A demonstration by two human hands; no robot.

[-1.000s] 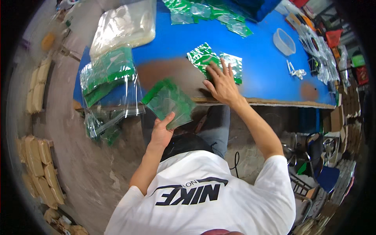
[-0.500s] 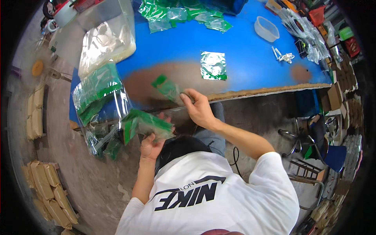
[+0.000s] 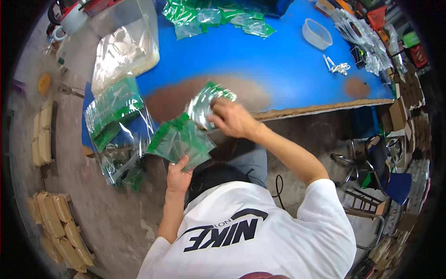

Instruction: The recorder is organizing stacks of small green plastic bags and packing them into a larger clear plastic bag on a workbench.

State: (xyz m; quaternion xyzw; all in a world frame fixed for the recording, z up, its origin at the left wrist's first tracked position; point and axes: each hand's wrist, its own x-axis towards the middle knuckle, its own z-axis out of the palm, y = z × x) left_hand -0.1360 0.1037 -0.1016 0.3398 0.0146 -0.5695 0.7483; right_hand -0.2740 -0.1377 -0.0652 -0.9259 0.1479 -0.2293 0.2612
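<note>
1. The blue bench (image 3: 288, 60) carries everything; its near edge, where the paint is worn to brown, runs just in front of me, so I can work over it while I sit low.

2. A large clear sack of green-topped bags (image 3: 118, 116) hangs over the left near corner of the bench. I think it is there so my left side reaches it easily.

3. A loose heap of the same small bags (image 3: 218, 18) lies at the far edge, well apart from my hands. A clear tub (image 3: 317, 33) stands toward the far right corner.

4. My left hand (image 3: 177, 174) is below the near edge. Its grip is closed on a stack of green-and-clear pouches (image 3: 181, 139), thumb on top, and it holds the stack flat and tilted up to me, I judge so that it can take one more pouch.

5. My right hand (image 3: 231, 118) is at the near edge, fingers pinched on a single pouch (image 3: 204, 104). This pouch is lifted and tilted over the worn brown patch, just beside the stack but not touching it, as far as I can tell.
</note>
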